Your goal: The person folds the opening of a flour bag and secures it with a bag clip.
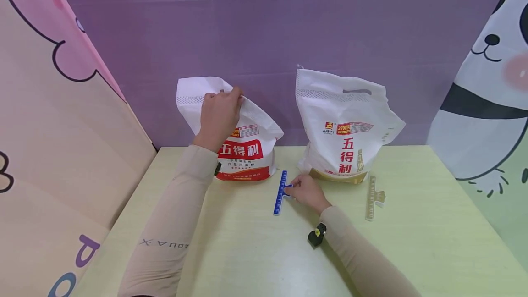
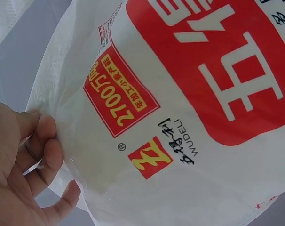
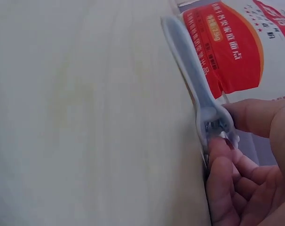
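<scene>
Centrally on the table (image 1: pixel 412 251), the blue clip (image 1: pixel 281 192) lies with its long axis toward the far edge, right hand (image 1: pixel 307 191) pinching its side tab, while left hand (image 1: pixel 218 113) grips the red-labelled bag (image 1: pixel 247 150) top

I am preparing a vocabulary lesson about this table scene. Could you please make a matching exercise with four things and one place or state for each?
Things:
1. red-label bag
2. gold-label bag
3. blue clip
4. beige clip

Places or states:
A. lies untouched at the right of the table
B. top edge gripped by the left hand
C. pinched by the right hand
D. stands untouched, handle hole visible

Pairs: 1-B, 2-D, 3-C, 4-A
</scene>
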### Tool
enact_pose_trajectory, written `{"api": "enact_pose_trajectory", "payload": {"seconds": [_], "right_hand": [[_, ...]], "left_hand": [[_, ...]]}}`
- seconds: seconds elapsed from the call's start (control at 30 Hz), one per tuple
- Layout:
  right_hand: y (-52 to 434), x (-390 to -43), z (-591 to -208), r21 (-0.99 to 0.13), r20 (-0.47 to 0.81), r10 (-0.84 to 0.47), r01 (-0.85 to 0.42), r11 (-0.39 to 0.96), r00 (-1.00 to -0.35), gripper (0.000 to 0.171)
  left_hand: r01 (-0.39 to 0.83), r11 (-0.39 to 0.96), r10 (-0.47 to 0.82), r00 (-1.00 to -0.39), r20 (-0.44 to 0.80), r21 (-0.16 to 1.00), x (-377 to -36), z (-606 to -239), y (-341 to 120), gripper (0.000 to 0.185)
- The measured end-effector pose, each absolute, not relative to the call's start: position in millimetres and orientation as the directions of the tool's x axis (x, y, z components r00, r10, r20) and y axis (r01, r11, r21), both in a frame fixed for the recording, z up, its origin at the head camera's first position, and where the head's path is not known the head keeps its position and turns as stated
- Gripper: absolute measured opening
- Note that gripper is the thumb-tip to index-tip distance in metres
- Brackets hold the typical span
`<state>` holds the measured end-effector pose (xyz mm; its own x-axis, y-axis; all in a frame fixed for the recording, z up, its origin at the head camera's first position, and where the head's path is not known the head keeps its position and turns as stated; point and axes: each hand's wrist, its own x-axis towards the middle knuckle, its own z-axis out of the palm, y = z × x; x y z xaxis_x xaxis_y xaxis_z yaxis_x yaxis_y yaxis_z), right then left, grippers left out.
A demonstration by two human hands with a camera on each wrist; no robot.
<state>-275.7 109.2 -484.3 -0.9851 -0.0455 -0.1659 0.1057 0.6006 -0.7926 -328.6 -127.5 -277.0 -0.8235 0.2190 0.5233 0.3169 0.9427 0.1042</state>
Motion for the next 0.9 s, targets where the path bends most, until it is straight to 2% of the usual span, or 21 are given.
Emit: {"api": "enact_pose_trajectory", "payload": {"seconds": [0.43,0.63,0.9], "right_hand": [[114.0,-274.7,-490.2,-0.866,-0.137,-0.054,0.093,0.492,-0.989,0.018],[117.1,-273.2,-488.8,-0.901,-0.158,-0.097,0.104,0.421,-0.983,0.013],[118.6,-267.9,-486.6,-0.915,-0.168,-0.146,0.099,0.391,-0.975,0.012]], "left_hand": [[0.326,0.939,0.225,-0.822,0.524,0.107,-328.5,-277.2,-129.1,0.031],[0.325,0.938,0.219,-0.822,0.525,0.118,-327.8,-277.3,-128.5,0.032],[0.328,0.937,0.22,-0.823,0.524,0.121,-326.9,-278.0,-129.1,0.031]]}}
